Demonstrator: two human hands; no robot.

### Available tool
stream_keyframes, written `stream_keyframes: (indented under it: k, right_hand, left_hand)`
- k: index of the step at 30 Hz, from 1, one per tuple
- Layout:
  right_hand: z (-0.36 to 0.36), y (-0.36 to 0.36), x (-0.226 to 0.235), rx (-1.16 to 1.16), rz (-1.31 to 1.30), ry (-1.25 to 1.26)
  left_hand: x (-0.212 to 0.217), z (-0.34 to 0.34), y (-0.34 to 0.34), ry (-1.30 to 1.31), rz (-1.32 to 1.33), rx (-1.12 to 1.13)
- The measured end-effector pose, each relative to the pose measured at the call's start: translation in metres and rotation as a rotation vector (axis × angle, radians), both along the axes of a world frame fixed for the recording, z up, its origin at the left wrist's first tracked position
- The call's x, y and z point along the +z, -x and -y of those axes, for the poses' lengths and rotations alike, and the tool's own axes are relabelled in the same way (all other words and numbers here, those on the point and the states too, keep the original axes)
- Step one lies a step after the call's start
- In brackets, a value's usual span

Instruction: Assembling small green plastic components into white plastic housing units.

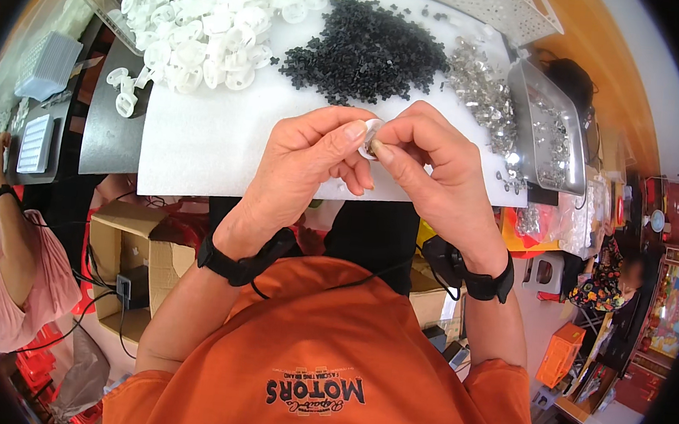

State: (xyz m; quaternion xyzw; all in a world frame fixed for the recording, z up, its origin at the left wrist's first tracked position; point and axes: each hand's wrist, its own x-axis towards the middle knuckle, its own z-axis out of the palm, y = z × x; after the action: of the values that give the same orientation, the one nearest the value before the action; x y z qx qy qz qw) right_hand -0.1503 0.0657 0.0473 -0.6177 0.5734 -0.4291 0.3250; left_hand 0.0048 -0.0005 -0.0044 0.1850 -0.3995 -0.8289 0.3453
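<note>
Over the near edge of the white foam sheet (202,143), my left hand (309,143) pinches a small round white plastic part (371,126) between thumb and index finger, its other fingers curled. My right hand (437,160) is closed too, with thumb and fingertips pressed against the same part. A dark or shiny spot shows at those fingertips, but it is too small to name. Beyond my hands lies a heap of small black cross-shaped pieces (367,48). Similar white round parts (203,25) are piled at the far left, and small shiny metal pieces (486,92) lie at the right.
A clear tray (567,169) with metal pieces stands at the right edge. A perforated white basket (499,10) is at the back. A few white parts (126,95) lie on the dark surface at left. Another person's arm (10,244) is far left; an open cardboard box (121,240) sits below.
</note>
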Motion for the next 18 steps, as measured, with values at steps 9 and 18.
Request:
stream_keyframes:
  k: [9,18]
  right_hand:
    - [0.000,-0.005,-0.008,-0.149,0.206,-0.098]
    - [-0.003,-0.014,-0.010,-0.202,0.247,-0.106]
  left_hand:
    - [-0.002,0.001,0.000,0.030,0.026,-0.009]
    - [0.001,0.000,0.003,0.046,0.064,0.052]
